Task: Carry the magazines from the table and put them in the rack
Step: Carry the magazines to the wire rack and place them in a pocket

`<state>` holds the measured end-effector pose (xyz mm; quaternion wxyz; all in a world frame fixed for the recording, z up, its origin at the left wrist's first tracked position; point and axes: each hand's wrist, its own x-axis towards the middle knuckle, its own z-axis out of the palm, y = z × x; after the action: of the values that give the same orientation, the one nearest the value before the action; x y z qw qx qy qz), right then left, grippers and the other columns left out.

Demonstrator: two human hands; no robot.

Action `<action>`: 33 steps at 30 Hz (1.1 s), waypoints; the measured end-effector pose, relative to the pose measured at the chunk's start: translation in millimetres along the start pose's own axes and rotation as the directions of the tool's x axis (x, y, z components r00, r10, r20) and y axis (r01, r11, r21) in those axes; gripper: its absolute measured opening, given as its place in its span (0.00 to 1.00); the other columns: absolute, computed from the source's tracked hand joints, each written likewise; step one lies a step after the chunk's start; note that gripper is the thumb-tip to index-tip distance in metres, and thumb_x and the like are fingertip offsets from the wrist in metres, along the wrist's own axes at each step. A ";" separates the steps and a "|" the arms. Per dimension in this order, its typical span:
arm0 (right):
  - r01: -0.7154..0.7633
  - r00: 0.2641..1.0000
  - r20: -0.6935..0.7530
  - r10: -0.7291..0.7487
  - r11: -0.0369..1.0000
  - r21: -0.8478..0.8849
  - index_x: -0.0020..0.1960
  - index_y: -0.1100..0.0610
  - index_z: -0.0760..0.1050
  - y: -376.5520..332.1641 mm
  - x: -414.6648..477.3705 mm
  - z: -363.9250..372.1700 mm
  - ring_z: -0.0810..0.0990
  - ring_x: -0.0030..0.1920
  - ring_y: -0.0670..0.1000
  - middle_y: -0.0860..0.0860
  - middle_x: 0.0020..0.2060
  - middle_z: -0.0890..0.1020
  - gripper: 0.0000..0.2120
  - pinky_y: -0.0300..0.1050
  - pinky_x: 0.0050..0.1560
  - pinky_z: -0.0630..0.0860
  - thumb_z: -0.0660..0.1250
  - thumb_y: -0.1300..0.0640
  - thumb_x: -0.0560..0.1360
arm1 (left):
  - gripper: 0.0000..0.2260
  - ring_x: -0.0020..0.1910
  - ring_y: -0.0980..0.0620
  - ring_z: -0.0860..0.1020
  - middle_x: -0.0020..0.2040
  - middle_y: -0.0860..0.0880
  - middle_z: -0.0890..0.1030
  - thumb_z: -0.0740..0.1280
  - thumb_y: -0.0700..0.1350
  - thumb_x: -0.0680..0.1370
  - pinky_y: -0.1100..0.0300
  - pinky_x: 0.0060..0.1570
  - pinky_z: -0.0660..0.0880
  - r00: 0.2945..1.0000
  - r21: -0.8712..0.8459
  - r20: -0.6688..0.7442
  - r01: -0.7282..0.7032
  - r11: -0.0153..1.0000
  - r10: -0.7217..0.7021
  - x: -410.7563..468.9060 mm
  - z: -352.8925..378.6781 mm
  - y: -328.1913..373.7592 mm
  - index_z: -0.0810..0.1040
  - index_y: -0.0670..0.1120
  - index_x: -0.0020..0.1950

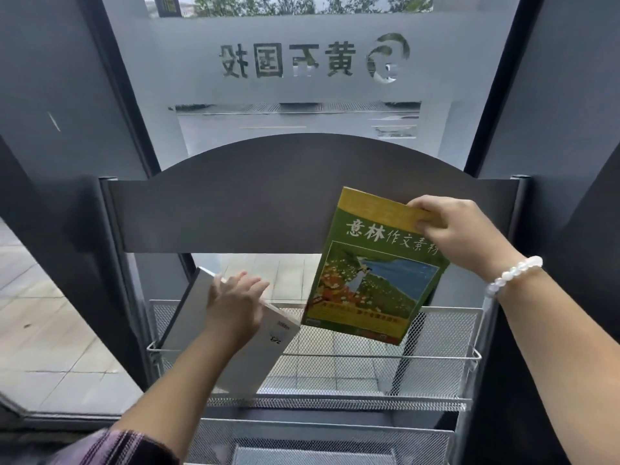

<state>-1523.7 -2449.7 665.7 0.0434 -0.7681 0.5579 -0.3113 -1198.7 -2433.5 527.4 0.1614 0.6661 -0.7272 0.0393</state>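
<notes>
A metal magazine rack [449,357] with white mesh shelves and a dark arched header stands straight ahead. My right hand [459,233] grips the top right corner of a green and yellow magazine [375,273], held upright and tilted above the top mesh shelf. My left hand [235,307] holds a white magazine [188,313], which leans tilted with its lower part inside the left side of the same shelf. The two magazines almost meet at their lower corners.
A second mesh shelf [322,441] lies below the top one. Behind the rack is a glass door [302,62] with frosted lettering, framed by dark panels [60,95]. Tiled pavement shows through the glass at the left.
</notes>
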 end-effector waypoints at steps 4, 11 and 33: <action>-0.042 0.997 0.063 0.049 0.994 -0.100 0.57 0.50 0.77 -7.8 -1.9 3.8 0.79 0.51 0.54 0.51 0.52 0.83 0.14 0.50 0.52 0.76 0.65 0.64 0.74 | 0.07 0.55 0.47 0.76 0.43 0.53 0.81 0.62 0.44 0.75 0.44 0.69 0.47 0.998 0.104 0.044 -0.040 0.994 0.035 2.5 -4.6 -18.2 0.79 0.51 0.43; -0.102 0.963 0.232 0.135 0.984 -0.146 0.59 0.48 0.76 -11.0 -14.1 59.5 0.78 0.53 0.55 0.52 0.56 0.81 0.14 0.49 0.51 0.75 0.64 0.60 0.75 | 0.07 0.51 0.46 0.75 0.42 0.52 0.81 0.63 0.46 0.76 0.45 0.68 0.53 0.999 0.090 -0.012 -0.041 0.995 0.042 0.6 -12.1 -27.4 0.80 0.52 0.44; -0.098 0.923 0.329 0.200 0.949 -0.300 0.70 0.48 0.64 -30.4 -37.3 112.8 0.67 0.68 0.54 0.50 0.68 0.71 0.21 0.56 0.68 0.63 0.58 0.58 0.78 | 0.05 0.45 0.43 0.77 0.43 0.49 0.83 0.66 0.44 0.73 0.49 0.48 0.68 0.991 -0.083 -0.116 0.061 0.995 -0.070 -17.3 -1.9 -54.4 0.82 0.48 0.44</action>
<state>-1446.0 -2437.0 571.8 0.0591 -0.7649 0.6362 -0.0819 -1143.9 -2422.4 515.6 0.2320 0.6791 -0.6950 0.0446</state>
